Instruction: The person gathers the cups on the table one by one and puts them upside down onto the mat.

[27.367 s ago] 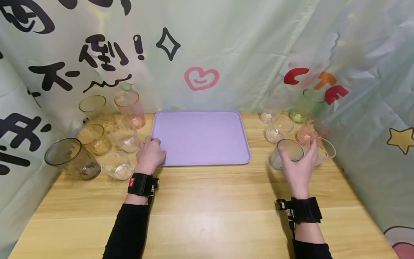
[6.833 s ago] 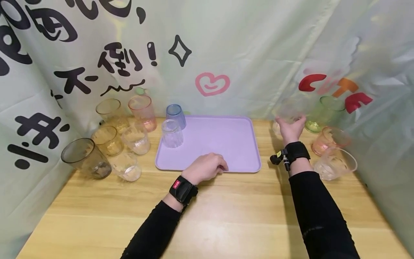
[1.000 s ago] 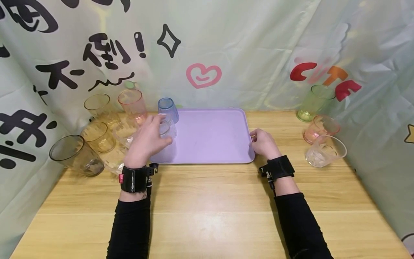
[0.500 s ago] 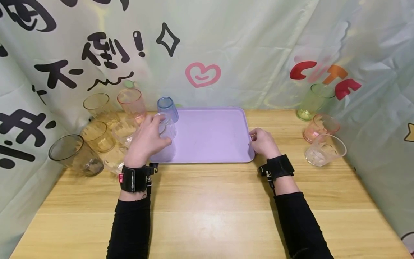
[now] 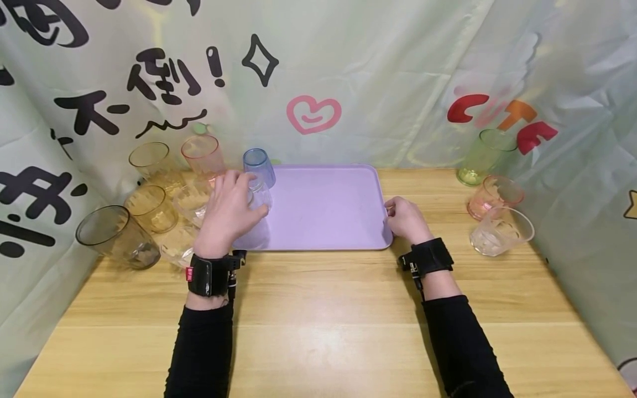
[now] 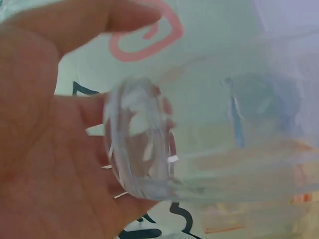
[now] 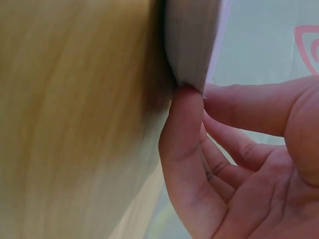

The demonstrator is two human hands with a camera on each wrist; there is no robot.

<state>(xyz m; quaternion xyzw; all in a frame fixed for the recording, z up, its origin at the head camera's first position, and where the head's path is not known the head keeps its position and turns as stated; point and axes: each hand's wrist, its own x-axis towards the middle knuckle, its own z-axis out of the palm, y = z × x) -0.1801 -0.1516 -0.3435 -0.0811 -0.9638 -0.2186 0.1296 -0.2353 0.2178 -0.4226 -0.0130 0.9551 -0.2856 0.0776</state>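
Observation:
My left hand is at the left end of the lilac tray, around the base of an upside-down clear glass. In the left wrist view the thumb stands apart from the glass and the fingers lie behind it; whether they touch it is unclear. Partly hidden beyond is another clear glass, also on the tray. A blue glass stands upside down at the tray's back left corner. My right hand pinches the tray's right edge between thumb and finger, plain in the right wrist view.
Left of the tray stand several upright glasses, among them a grey one, an amber one and a pink one. At the right are a green glass, an orange-pink glass and a clear glass. A printed cloth hangs behind.
Blue and clear glasses from the right have come onto the tray. My right hand has left the glasses for the tray's right edge. In the last second my left hand shifts slightly rightward.

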